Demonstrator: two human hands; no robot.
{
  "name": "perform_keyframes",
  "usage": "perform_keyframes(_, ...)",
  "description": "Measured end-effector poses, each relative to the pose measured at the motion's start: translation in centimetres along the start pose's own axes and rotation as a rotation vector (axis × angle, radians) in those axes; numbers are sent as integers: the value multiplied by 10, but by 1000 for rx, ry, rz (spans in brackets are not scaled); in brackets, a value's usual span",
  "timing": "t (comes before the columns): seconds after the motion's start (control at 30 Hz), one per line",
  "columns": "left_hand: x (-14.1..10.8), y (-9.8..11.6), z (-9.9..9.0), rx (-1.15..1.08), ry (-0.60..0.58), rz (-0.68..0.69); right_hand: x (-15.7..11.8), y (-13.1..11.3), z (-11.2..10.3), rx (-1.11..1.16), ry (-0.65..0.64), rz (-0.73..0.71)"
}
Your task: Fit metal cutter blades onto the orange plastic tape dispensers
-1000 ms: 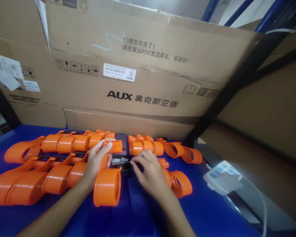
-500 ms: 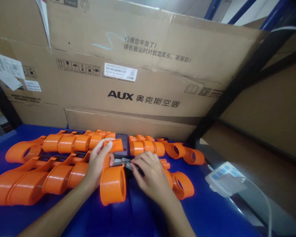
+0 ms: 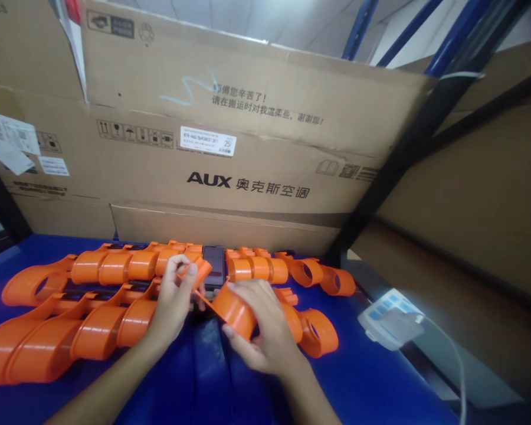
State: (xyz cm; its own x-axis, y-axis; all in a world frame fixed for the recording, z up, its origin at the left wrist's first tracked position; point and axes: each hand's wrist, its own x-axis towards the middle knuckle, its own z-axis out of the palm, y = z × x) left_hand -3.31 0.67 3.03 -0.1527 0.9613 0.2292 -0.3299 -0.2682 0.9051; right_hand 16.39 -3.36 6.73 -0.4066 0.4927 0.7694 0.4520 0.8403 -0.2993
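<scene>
A hand could come in low between the forearms, over the front of the surface [image 3: 358, 383], or to the right of the right forearm. Ahead, the held ring [image 3: 233, 311] bridges the gap between left hand [image 3: 177, 298] and right hand [image 3: 263, 327]. Two rows of left rings [image 3: 100, 333] and the right rings [image 3: 318, 333] block low sideways passage. The carton [image 3: 150, 171] walls off the back; the post [image 3: 371, 195], white case [image 3: 392, 321] and cable [image 3: 459, 360] hem the right.

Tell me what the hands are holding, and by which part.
An orange plastic piece: left hand at its narrow end, right hand around its ring.
</scene>
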Motion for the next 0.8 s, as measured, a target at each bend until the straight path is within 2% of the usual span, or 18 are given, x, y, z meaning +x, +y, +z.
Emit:
perform_keyframes(0.1, -1, 1, 0, 5, -84, -22, -1, 1, -6, -2, 150, 38)
perform_keyframes(0.2, 0, 4, 0, 11, -123, -16, -1, 8, -20, -97, 322, 99)
perform_keyframes(0.3, 1, 6, -2, 37, -114, 10, -4, 21, -43, -263, 494, 245)
perform_keyframes(0.37, 2, 5, -4, 34, -113, 23, -7, 32, -62, -327, 553, 368)
perform_keyframes(0.47, 2, 3, -7, 27, -130, 27, -18, 44, -88, -386, 559, 493)
perform_keyframes(0.6, -2, 1, -9, 32, -145, 26, -44, 49, -116, -536, 549, 545)
perform_keyframes(0.8, -8, 5, -6, 28, -173, 23, -80, 45, -137, -751, 446, 581)
